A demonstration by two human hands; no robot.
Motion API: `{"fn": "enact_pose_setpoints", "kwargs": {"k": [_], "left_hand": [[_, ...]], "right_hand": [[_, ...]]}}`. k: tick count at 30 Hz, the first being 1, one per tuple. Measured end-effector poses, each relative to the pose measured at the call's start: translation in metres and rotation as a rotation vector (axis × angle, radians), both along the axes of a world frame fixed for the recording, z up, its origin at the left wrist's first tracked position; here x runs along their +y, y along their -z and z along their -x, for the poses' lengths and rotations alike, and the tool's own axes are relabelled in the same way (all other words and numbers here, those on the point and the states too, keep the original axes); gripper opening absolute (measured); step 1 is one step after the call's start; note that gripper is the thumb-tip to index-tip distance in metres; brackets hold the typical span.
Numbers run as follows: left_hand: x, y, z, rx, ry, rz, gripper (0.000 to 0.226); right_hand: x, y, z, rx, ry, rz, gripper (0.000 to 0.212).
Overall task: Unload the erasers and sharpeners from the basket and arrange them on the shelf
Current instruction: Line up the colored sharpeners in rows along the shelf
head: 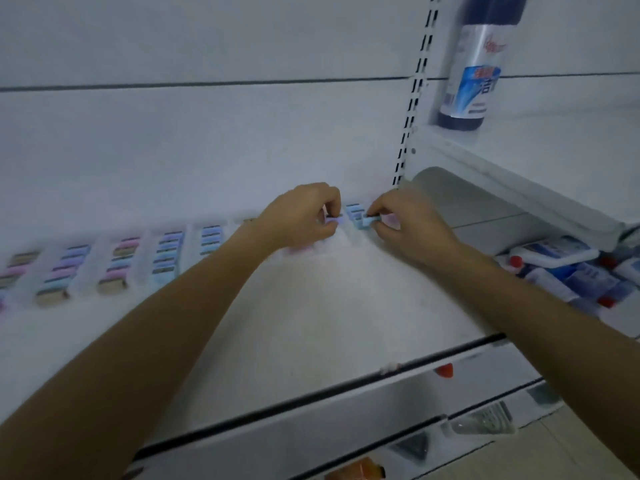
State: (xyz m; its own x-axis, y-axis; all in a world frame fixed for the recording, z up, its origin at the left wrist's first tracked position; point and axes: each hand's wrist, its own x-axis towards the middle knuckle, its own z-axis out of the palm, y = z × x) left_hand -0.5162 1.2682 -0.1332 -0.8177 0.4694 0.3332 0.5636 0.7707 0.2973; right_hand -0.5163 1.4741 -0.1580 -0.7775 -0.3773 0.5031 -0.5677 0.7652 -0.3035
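left hand [301,216], right hand [405,225], each pinching one eraser [364,222]

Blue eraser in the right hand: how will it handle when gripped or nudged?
Probably very light: the right hand holds the blue eraser with a fingertip pinch. Its blocky shape suggests it slides rather than rolls. It looks unbent in the pinch, so likely fairly stiff; blur hides surface detail.

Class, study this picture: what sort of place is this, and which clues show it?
Probably a shop: a white shelf hung on a slotted upright, neat rows of small pastel erasers laid out as if for display, and cleaning bottles stocked on the neighbouring shelves.
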Motion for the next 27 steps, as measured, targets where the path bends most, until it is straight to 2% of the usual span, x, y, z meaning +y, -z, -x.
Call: {"fn": "enact_pose_setpoints", "kwargs": {"k": [3,8,11,16,27], "left_hand": [[0.008,0.002,-0.007,0.064,-0.111,0.125,0.013],[0.015,0.009,-0.015,0.124,-0.241,0.279,0.020],[0.019,0.018,-0.020,0.161,-0.312,0.272,0.018],[0.029,0.027,-0.029,0.368,-0.325,0.266,0.021],[0.036,0.036,-0.041,0.371,-0.368,0.263,0.026]], "right_hand": [[0.005,0.011,0.007,0.045,-0.077,-0.042,0.012],[0.004,0.015,0.010,0.076,-0.130,0.005,0.009],[0.004,0.019,0.013,0.041,-0.135,0.018,0.010],[0.006,0.022,0.017,0.067,-0.141,0.027,0.015],[0.005,0.018,0.009,0.122,-0.089,0.025,0.023]]}}
